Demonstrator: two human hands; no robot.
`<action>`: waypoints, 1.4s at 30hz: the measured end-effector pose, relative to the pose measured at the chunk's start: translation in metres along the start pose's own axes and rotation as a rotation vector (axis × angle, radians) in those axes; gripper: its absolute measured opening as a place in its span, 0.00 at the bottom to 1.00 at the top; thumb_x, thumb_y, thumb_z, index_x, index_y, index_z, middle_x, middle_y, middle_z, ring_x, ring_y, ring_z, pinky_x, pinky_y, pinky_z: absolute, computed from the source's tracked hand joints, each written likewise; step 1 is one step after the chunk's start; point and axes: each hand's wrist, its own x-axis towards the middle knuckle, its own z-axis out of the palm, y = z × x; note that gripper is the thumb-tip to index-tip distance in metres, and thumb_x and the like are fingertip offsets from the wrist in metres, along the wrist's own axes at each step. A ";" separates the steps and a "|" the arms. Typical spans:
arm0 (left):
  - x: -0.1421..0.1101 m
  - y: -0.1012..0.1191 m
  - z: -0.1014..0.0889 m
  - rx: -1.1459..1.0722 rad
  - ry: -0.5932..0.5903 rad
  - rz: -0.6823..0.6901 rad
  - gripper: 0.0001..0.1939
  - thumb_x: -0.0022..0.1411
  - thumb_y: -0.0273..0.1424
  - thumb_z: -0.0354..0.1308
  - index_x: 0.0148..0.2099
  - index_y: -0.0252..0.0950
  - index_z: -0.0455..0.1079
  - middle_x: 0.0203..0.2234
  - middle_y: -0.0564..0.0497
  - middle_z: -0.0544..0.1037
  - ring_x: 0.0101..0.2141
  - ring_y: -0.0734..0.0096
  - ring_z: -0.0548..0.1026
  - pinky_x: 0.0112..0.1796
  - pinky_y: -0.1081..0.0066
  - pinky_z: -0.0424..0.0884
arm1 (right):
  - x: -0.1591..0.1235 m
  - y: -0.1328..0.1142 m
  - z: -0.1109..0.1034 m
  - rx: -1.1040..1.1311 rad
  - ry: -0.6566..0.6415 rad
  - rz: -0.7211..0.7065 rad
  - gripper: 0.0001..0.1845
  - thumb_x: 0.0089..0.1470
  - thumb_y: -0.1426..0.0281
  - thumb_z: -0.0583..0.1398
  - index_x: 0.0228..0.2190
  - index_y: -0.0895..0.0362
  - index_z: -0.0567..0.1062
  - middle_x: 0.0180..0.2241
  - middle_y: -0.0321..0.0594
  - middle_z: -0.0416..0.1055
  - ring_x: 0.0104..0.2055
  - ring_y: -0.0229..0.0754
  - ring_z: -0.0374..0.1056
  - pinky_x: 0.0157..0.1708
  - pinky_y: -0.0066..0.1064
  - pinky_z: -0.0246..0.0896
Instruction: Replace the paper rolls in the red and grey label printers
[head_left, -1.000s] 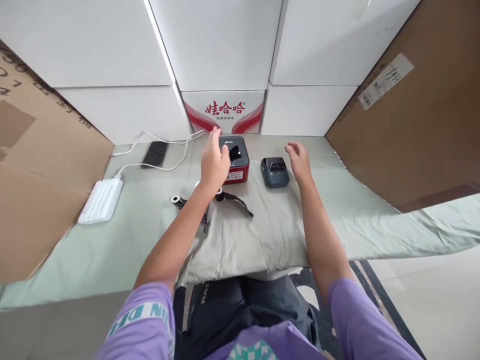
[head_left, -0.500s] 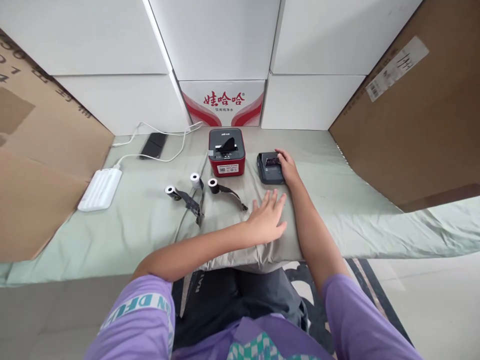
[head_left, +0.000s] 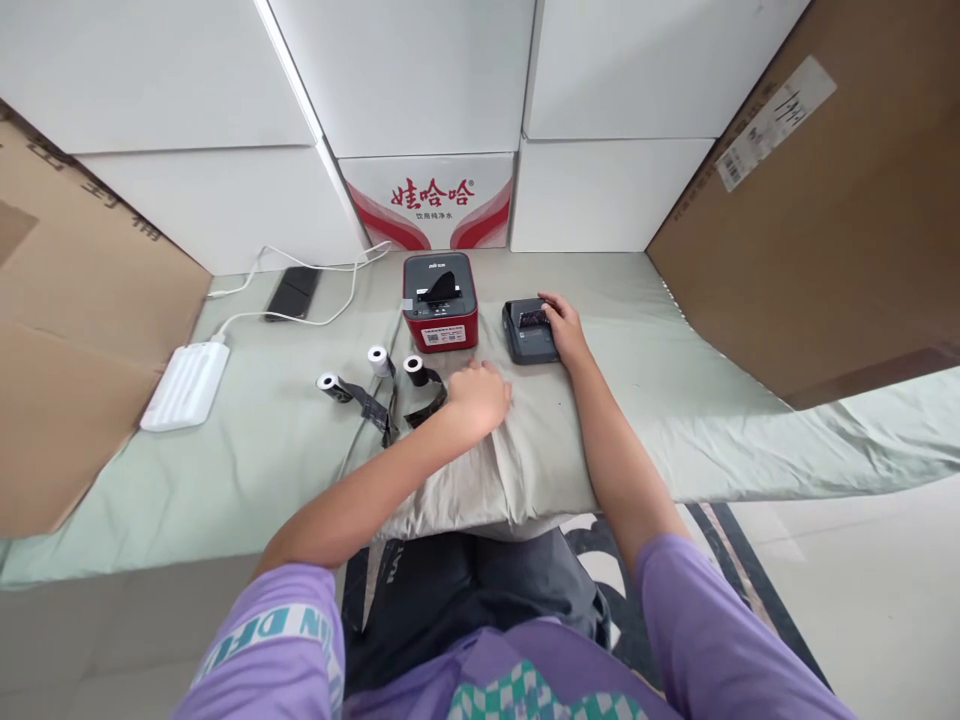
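Note:
My left hand [head_left: 480, 395] lies on the grey-green cloth [head_left: 645, 420] with its fingers curled down over the end of a black paper strip [head_left: 429, 402]. That strip comes off a small roll [head_left: 413, 368]. My right hand [head_left: 562, 328] rests on the right side of a small dark printer [head_left: 523, 338], fingers bent over its top. A red printer with a dark lid [head_left: 439, 318] stands just left of it, between my two hands. Two more small rolls [head_left: 376, 357] [head_left: 327, 382] with a black strip lie further left.
A white power bank [head_left: 185, 385] with a white cable [head_left: 330, 318] and a black phone [head_left: 291, 293] lie at the left. White boxes [head_left: 420, 70] and one with red lettering [head_left: 431, 200] close the back. Cardboard sheets stand at the left [head_left: 67, 370] and right [head_left: 817, 220].
My left hand has moved left from the cloth's front to the strip's end and curled shut, and the strip is now bunched. My right hand stays on the small dark printer.

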 end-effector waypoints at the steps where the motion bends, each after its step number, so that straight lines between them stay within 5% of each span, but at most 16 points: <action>1: 0.006 0.003 -0.002 -0.003 -0.006 0.008 0.27 0.66 0.34 0.52 0.62 0.23 0.70 0.58 0.21 0.73 0.58 0.31 0.73 0.52 0.42 0.73 | 0.000 0.000 0.000 -0.004 -0.010 -0.001 0.32 0.50 0.44 0.60 0.48 0.53 0.77 0.53 0.46 0.76 0.56 0.49 0.70 0.64 0.46 0.60; 4: 0.027 0.013 0.003 -0.079 0.002 0.063 0.35 0.66 0.28 0.49 0.72 0.21 0.53 0.71 0.28 0.57 0.68 0.42 0.62 0.63 0.50 0.66 | 0.001 0.001 -0.001 -0.009 -0.018 -0.014 0.30 0.50 0.45 0.60 0.47 0.52 0.77 0.52 0.46 0.77 0.56 0.49 0.70 0.64 0.46 0.60; 8: 0.043 0.018 0.030 -0.255 0.145 0.062 0.39 0.63 0.21 0.47 0.74 0.15 0.43 0.72 0.27 0.54 0.71 0.53 0.57 0.68 0.57 0.58 | -0.001 -0.001 -0.001 -0.013 0.001 -0.027 0.30 0.50 0.46 0.60 0.45 0.54 0.77 0.50 0.47 0.77 0.54 0.50 0.71 0.63 0.48 0.60; 12: 0.043 0.016 0.047 -0.265 0.226 0.054 0.40 0.61 0.20 0.47 0.74 0.17 0.44 0.72 0.29 0.53 0.72 0.53 0.54 0.69 0.55 0.55 | -0.003 -0.003 0.000 -0.035 0.026 -0.017 0.30 0.51 0.45 0.59 0.44 0.53 0.78 0.49 0.46 0.78 0.54 0.49 0.71 0.63 0.46 0.61; 19: 0.045 0.011 0.048 -0.291 0.296 0.081 0.40 0.60 0.22 0.49 0.74 0.20 0.46 0.70 0.30 0.59 0.70 0.53 0.59 0.67 0.54 0.60 | -0.005 -0.005 -0.001 -0.050 0.039 -0.005 0.30 0.51 0.44 0.57 0.44 0.53 0.78 0.49 0.45 0.78 0.54 0.49 0.71 0.62 0.44 0.61; 23: 0.046 0.011 0.047 -0.244 0.276 0.084 0.41 0.60 0.22 0.50 0.74 0.20 0.46 0.68 0.28 0.62 0.68 0.50 0.62 0.66 0.52 0.61 | -0.005 -0.004 0.000 -0.082 0.056 0.013 0.34 0.53 0.41 0.55 0.48 0.52 0.75 0.50 0.45 0.76 0.55 0.48 0.69 0.62 0.43 0.60; 30: 0.046 0.014 0.045 -0.135 0.216 0.090 0.40 0.60 0.19 0.47 0.72 0.12 0.44 0.70 0.23 0.55 0.71 0.52 0.56 0.71 0.55 0.49 | -0.004 0.002 0.002 -0.092 0.134 0.026 0.35 0.55 0.43 0.53 0.53 0.54 0.72 0.55 0.47 0.73 0.59 0.49 0.65 0.64 0.45 0.58; 42: 0.047 0.012 0.049 -0.158 0.257 0.099 0.41 0.60 0.20 0.48 0.74 0.18 0.44 0.69 0.25 0.58 0.70 0.52 0.59 0.70 0.52 0.51 | -0.003 0.003 0.002 -0.099 0.141 0.039 0.31 0.57 0.46 0.53 0.52 0.53 0.72 0.56 0.46 0.72 0.59 0.47 0.66 0.65 0.45 0.57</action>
